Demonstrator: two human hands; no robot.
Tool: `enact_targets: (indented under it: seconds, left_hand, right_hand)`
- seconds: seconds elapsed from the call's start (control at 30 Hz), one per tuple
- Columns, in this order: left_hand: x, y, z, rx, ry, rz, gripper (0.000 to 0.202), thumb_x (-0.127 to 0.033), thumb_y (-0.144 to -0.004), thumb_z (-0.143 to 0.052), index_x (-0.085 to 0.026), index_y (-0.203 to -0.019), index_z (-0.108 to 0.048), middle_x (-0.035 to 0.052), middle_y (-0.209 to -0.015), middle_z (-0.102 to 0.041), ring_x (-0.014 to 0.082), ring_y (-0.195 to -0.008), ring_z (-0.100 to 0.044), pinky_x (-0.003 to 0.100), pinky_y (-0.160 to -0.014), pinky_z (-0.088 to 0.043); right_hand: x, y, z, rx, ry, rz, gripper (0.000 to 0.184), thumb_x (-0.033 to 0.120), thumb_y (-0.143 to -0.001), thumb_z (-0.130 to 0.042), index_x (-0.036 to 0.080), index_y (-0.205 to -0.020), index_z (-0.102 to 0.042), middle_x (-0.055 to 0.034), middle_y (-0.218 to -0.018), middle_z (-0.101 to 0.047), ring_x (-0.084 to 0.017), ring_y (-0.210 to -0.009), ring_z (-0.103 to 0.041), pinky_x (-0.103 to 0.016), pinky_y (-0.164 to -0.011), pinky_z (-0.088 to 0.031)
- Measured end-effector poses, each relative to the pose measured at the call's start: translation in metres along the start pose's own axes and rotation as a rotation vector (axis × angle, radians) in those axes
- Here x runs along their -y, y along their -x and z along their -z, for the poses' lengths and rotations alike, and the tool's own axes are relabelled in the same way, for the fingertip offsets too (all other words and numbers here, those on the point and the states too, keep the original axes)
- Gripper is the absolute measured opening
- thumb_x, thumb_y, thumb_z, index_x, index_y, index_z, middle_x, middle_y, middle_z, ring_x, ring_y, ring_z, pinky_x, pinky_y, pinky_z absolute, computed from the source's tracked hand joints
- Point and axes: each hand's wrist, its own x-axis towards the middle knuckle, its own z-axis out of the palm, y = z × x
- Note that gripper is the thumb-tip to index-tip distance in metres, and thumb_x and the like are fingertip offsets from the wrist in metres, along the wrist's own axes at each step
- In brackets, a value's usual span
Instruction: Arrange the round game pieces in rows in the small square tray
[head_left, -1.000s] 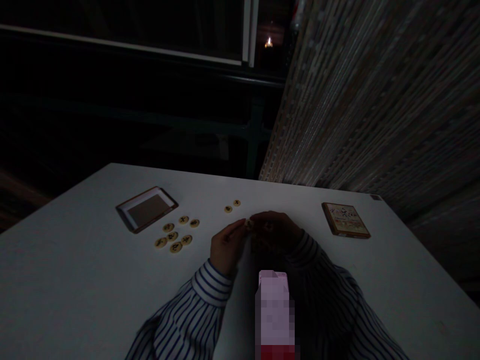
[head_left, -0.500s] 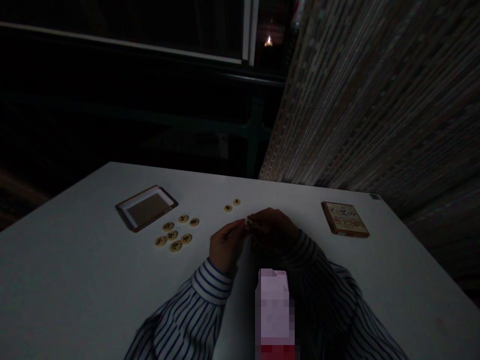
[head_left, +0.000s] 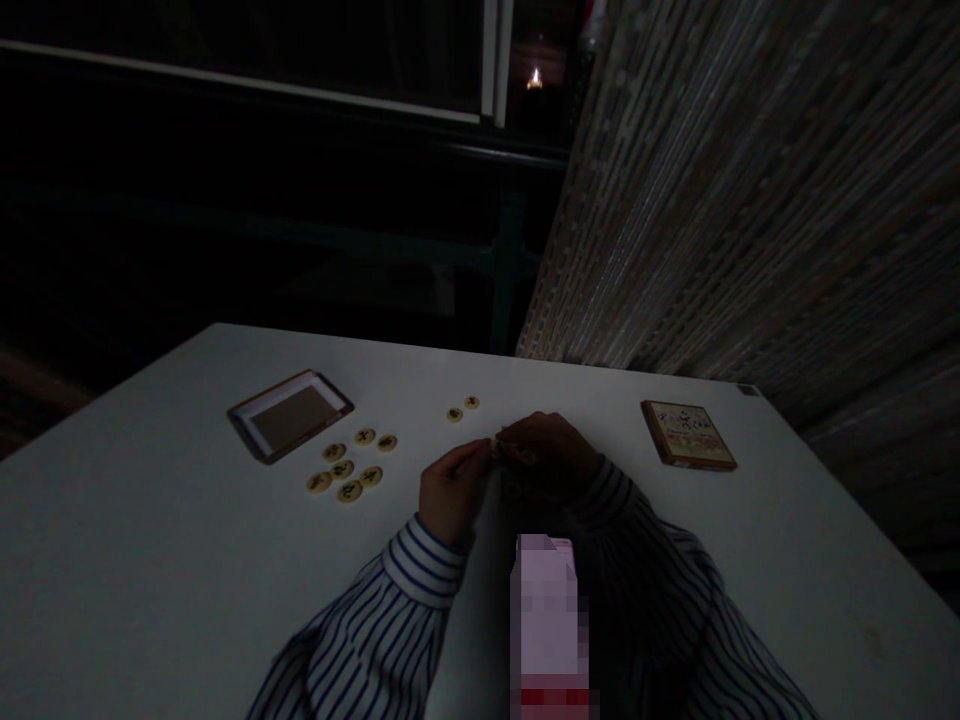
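Observation:
My left hand and my right hand meet above the middle of the table. Both are closed, with fingertips pinching a small pale xiangqi piece between them. Fingers cover most of that piece, and the dim light hides whether my right palm holds more. Left of my hands, several round xiangqi pieces lie loosely grouped, dark characters facing up. Two further pieces sit side by side just beyond my fingertips.
An open shallow box half lies at the left on the white table. At the right lies a printed box lid. A lit phone-like screen, pixelated, is below my hands. A string curtain hangs behind the table's right side.
The fingers of my right hand have shifted slightly around the piece, so less of its marking shows. The pieces and boxes on the table stay where they were.

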Motion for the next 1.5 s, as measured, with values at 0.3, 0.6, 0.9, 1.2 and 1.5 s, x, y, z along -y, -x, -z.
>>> enact_targets:
  seconds: [0.3, 0.6, 0.9, 1.2, 1.5]
  left_hand:
    - [-0.003, -0.001, -0.001, -0.057, -0.045, 0.036, 0.020, -0.028, -0.061, -0.062, -0.016, -0.076, -0.066, 0.0043, -0.073, -0.069, 0.0164, -0.070, -0.063, 0.027, -0.068, -0.052]
    - [0.000, -0.001, -0.001, -0.046, -0.095, 0.011, 0.017, -0.025, -0.061, -0.061, -0.016, -0.075, -0.066, 0.0039, -0.074, -0.069, 0.0154, -0.070, -0.063, 0.025, -0.068, -0.052]
    - [0.007, -0.003, 0.000, -0.032, -0.132, -0.015, 0.020, -0.029, -0.062, -0.061, -0.015, -0.076, -0.065, 0.0040, -0.073, -0.069, 0.0153, -0.069, -0.063, 0.025, -0.067, -0.052]
    - [0.009, -0.005, 0.002, -0.013, -0.192, -0.041, 0.021, -0.029, -0.062, -0.060, -0.014, -0.076, -0.065, 0.0049, -0.072, -0.069, 0.0160, -0.068, -0.063, 0.026, -0.067, -0.051]
    - [0.006, -0.004, 0.001, -0.013, -0.217, -0.034, 0.023, -0.031, -0.061, -0.060, -0.014, -0.076, -0.065, 0.0059, -0.073, -0.069, 0.0171, -0.069, -0.063, 0.028, -0.067, -0.051]
  right_hand:
    - [-0.009, 0.004, 0.007, 0.057, 0.055, 0.005, 0.024, 0.032, -0.076, -0.049, 0.019, -0.091, -0.062, -0.0065, -0.087, -0.065, -0.017, -0.078, -0.057, -0.027, -0.065, -0.037]
    - [-0.021, 0.010, 0.010, 0.200, 0.138, -0.054, 0.024, 0.033, -0.073, -0.051, 0.022, -0.091, -0.062, -0.0047, -0.086, -0.064, -0.017, -0.077, -0.056, -0.027, -0.062, -0.036]
    - [-0.023, 0.012, 0.015, 0.333, 0.143, -0.149, 0.028, 0.031, -0.073, -0.050, 0.020, -0.096, -0.060, -0.0061, -0.091, -0.064, -0.020, -0.085, -0.057, -0.029, -0.071, -0.038]
    - [-0.018, 0.007, 0.019, 0.527, 0.162, -0.238, 0.032, 0.040, -0.075, -0.045, 0.024, -0.097, -0.060, -0.0060, -0.091, -0.065, -0.021, -0.085, -0.059, -0.029, -0.069, -0.041]
    - [-0.014, 0.008, 0.016, 0.569, 0.194, -0.228, 0.034, 0.046, -0.075, -0.044, 0.023, -0.092, -0.062, -0.0063, -0.090, -0.065, -0.021, -0.082, -0.060, -0.028, -0.067, -0.042]
